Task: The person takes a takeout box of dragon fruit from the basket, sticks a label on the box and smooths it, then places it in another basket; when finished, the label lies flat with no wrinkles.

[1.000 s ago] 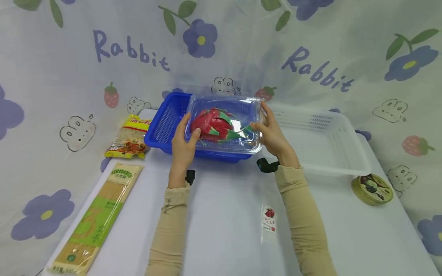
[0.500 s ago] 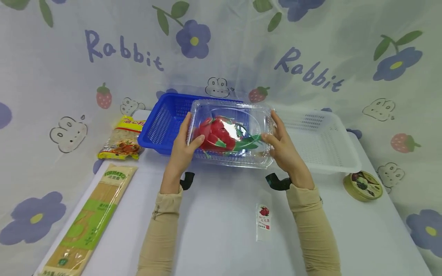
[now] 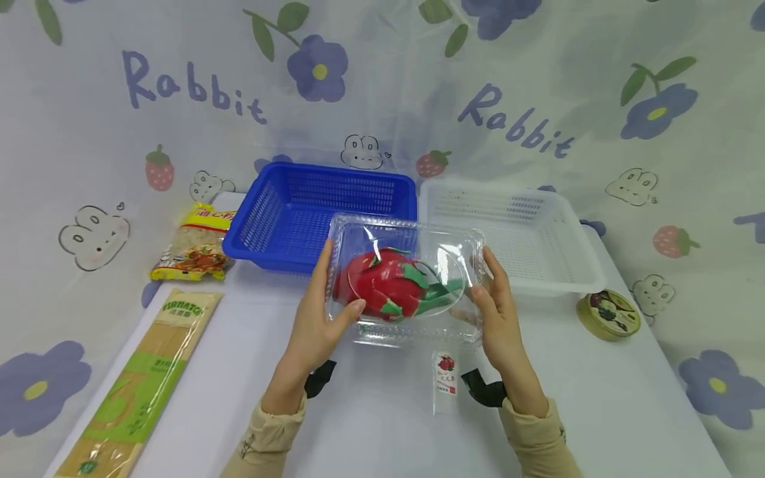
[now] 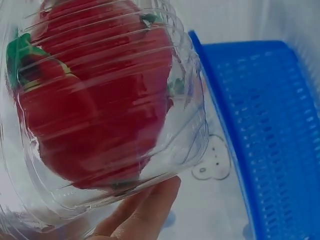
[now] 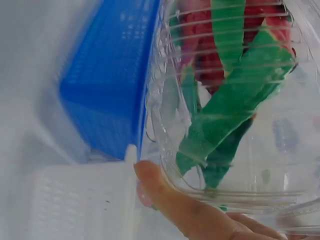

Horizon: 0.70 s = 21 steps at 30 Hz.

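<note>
Both hands hold a clear plastic clamshell box (image 3: 412,328) by its two ends above the table. Inside lies a red dragon fruit (image 3: 385,282) with green leaf tips (image 5: 240,85) toward the right end. The left hand (image 3: 313,332) grips the left end, its thumb on the front edge. At the right end, the right hand (image 3: 502,325) grips with its thumb on the near side. In the left wrist view, fingers (image 4: 150,210) lie against the box's end. On the table below is a clear strip label (image 3: 445,384) printed with a dragon fruit.
A blue basket (image 3: 323,262) and a white basket (image 3: 574,285) stand behind the box. To the left are a yellow food bag (image 3: 197,242) and a long pasta pack (image 3: 140,385). A round gold tin (image 3: 608,315) sits on the right.
The hands have brought the box from above the blue basket nearer to the person and lower in the head view. The blue basket is now largely uncovered. The view has shifted slightly.
</note>
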Available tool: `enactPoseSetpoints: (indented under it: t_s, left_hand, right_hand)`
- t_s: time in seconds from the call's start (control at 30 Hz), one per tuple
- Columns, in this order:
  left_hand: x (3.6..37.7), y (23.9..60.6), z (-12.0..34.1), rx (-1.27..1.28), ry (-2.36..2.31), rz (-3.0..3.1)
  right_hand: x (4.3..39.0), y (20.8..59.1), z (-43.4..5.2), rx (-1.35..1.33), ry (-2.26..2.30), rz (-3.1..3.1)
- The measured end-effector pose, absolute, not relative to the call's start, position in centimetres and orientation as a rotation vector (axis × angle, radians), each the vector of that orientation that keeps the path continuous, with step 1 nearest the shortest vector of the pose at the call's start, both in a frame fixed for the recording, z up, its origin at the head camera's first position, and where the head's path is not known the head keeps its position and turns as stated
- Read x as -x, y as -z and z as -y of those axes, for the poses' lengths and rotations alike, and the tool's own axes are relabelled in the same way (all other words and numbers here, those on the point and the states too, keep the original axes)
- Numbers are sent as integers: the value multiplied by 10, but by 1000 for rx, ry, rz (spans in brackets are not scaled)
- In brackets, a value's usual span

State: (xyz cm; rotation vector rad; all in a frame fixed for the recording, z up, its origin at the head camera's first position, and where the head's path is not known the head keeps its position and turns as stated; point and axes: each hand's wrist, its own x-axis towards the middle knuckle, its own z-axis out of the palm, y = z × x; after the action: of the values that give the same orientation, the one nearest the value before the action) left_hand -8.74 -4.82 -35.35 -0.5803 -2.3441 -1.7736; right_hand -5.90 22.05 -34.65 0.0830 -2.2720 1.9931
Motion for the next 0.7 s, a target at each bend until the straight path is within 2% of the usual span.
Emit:
enactPoseSetpoints:
  t_s: [0.33,0.7]
  left_hand:
    - [45,377,63,454,1759,2408]
    - [25,401,69,330,1725,2486]
  right_hand:
    - [19,381,-195,42,-1961,2269]
    - [-5,413,-176,84,-1995,2279]
